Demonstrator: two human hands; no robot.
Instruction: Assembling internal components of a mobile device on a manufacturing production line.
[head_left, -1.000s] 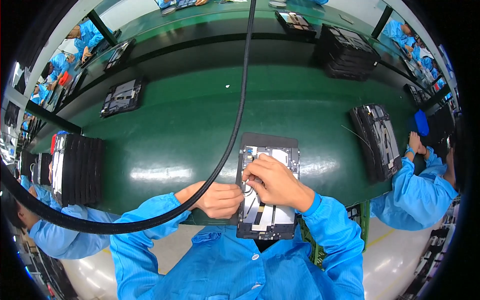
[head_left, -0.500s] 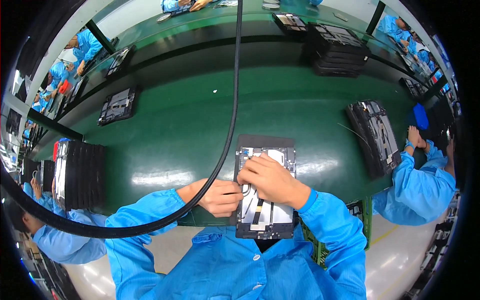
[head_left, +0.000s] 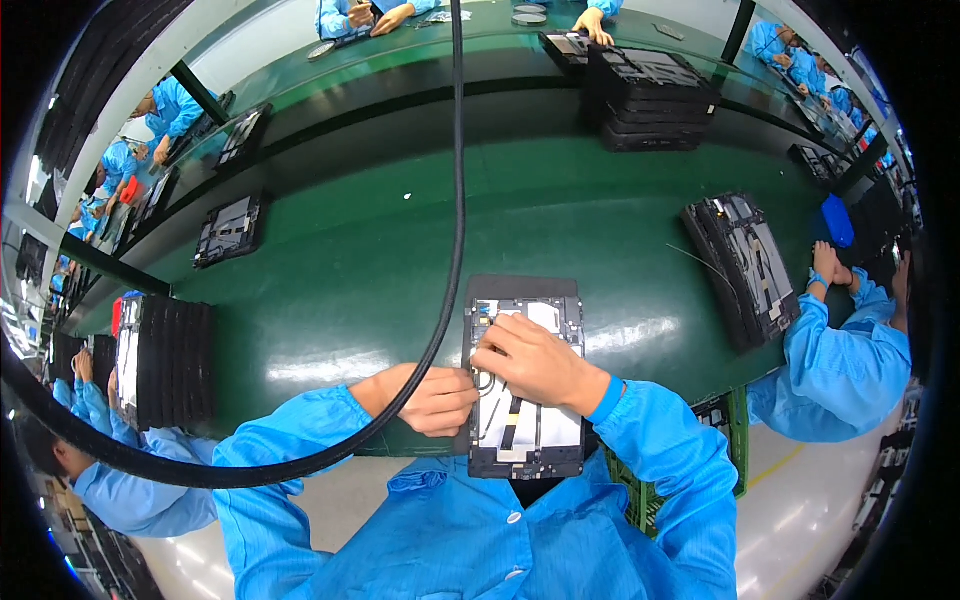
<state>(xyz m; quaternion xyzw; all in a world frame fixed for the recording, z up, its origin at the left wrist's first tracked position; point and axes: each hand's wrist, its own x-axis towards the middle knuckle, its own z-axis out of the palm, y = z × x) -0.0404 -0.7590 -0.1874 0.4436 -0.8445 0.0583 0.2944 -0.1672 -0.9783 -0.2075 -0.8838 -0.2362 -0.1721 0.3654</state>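
An opened tablet point(head_left: 545, 425) with its inner boards and silver panels exposed lies on a black foam pad point(head_left: 522, 287) at the table's front edge. My left hand point(head_left: 430, 400) is closed at the tablet's left edge, its fingertips pressed together. Over the tablet's upper left part, my right hand point(head_left: 535, 362) rests with bent, closed fingers that touch the inside. A thin dark cable point(head_left: 486, 384) curves between both hands' fingertips. Whatever the fingers pinch is hidden or too small to name.
A thick black cable point(head_left: 459, 200) hangs across the view, passing over my left wrist. Stacks of opened tablets stand at left point(head_left: 165, 362), right point(head_left: 745, 265) and far right point(head_left: 650, 95). A single tablet point(head_left: 228, 232) lies far left. Co-workers sit around the green table point(head_left: 330, 300).
A co-worker's hand has appeared by the far stack of tablets. The view has shifted slightly. My hands stay at nearly the same place on the tablet.
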